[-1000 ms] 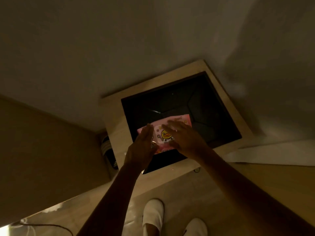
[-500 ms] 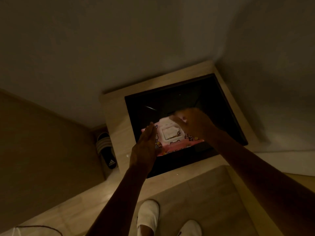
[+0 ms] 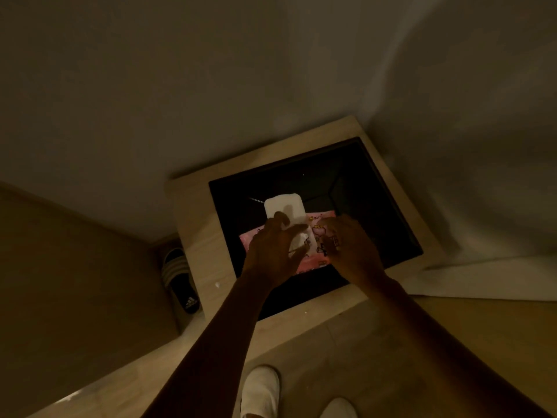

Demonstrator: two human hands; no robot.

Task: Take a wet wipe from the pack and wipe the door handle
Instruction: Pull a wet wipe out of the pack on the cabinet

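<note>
A pink wet wipe pack point(image 3: 313, 260) with cartoon prints lies on the black top of a small table point(image 3: 376, 212). Its white lid point(image 3: 283, 205) stands flipped up at the far side. A bit of white wipe point(image 3: 300, 240) shows in the opening. My left hand point(image 3: 271, 254) hovers over the opening, its fingers spread around that wipe. My right hand point(image 3: 349, 248) presses down on the right part of the pack and holds it there. No door handle is in view.
The table has a light wooden frame point(image 3: 202, 236) and stands in a corner of pale walls. A black slide sandal point(image 3: 180, 282) lies on the floor to its left. My white slippers point(image 3: 260, 390) are on the wooden floor below. The room is dim.
The lid has gone from shut to fully flipped up. My right hand left the lid and came down on the pack's right side; my left hand moved over the opening.
</note>
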